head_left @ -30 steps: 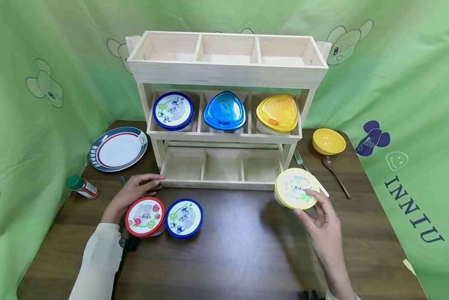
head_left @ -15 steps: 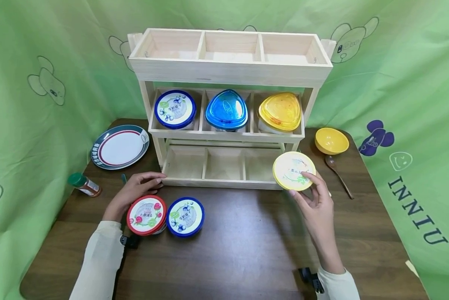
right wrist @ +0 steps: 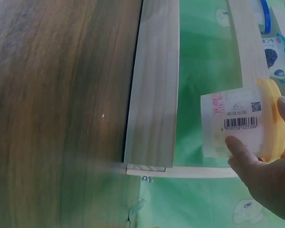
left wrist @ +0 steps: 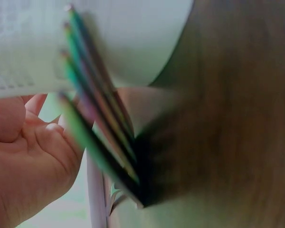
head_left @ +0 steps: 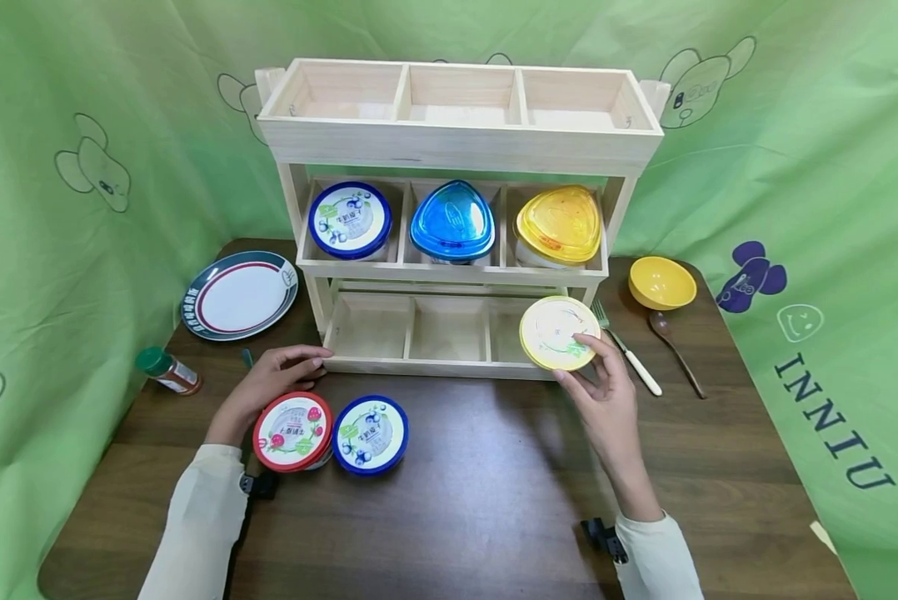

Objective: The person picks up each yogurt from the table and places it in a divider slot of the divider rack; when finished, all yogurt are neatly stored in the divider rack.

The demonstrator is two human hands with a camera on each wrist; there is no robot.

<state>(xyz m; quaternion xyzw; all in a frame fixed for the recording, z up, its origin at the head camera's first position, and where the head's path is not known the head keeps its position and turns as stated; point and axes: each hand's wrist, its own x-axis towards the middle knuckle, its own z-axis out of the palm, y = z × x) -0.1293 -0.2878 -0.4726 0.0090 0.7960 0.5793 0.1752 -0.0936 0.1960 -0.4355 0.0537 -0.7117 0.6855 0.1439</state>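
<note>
My right hand (head_left: 595,379) grips a yellow-lidded tub (head_left: 559,332) and holds it just above the right compartment of the bottom tier of the wooden shelf (head_left: 456,150). In the right wrist view the tub (right wrist: 240,123) shows its barcode side, pinched between thumb and fingers beside the shelf's front rail (right wrist: 152,95). My left hand (head_left: 265,387) rests on the table against the shelf's lower left corner, fingers relaxed, next to a red-lidded tub (head_left: 292,432) and a blue-lidded tub (head_left: 370,433). The left wrist view is blurred, showing the palm (left wrist: 28,156).
The middle tier holds a blue round tub (head_left: 349,220), a blue triangular tub (head_left: 452,221) and a yellow triangular tub (head_left: 559,223). A plate (head_left: 239,295) and spice bottle (head_left: 167,372) lie left. A yellow bowl (head_left: 661,282), fork (head_left: 627,350) and spoon (head_left: 674,340) lie right.
My right hand has carried the yellow-lidded tub leftward and toward the shelf, from the table's right side to over the bottom-right compartment, uncovering the fork. The left hand has stayed put.
</note>
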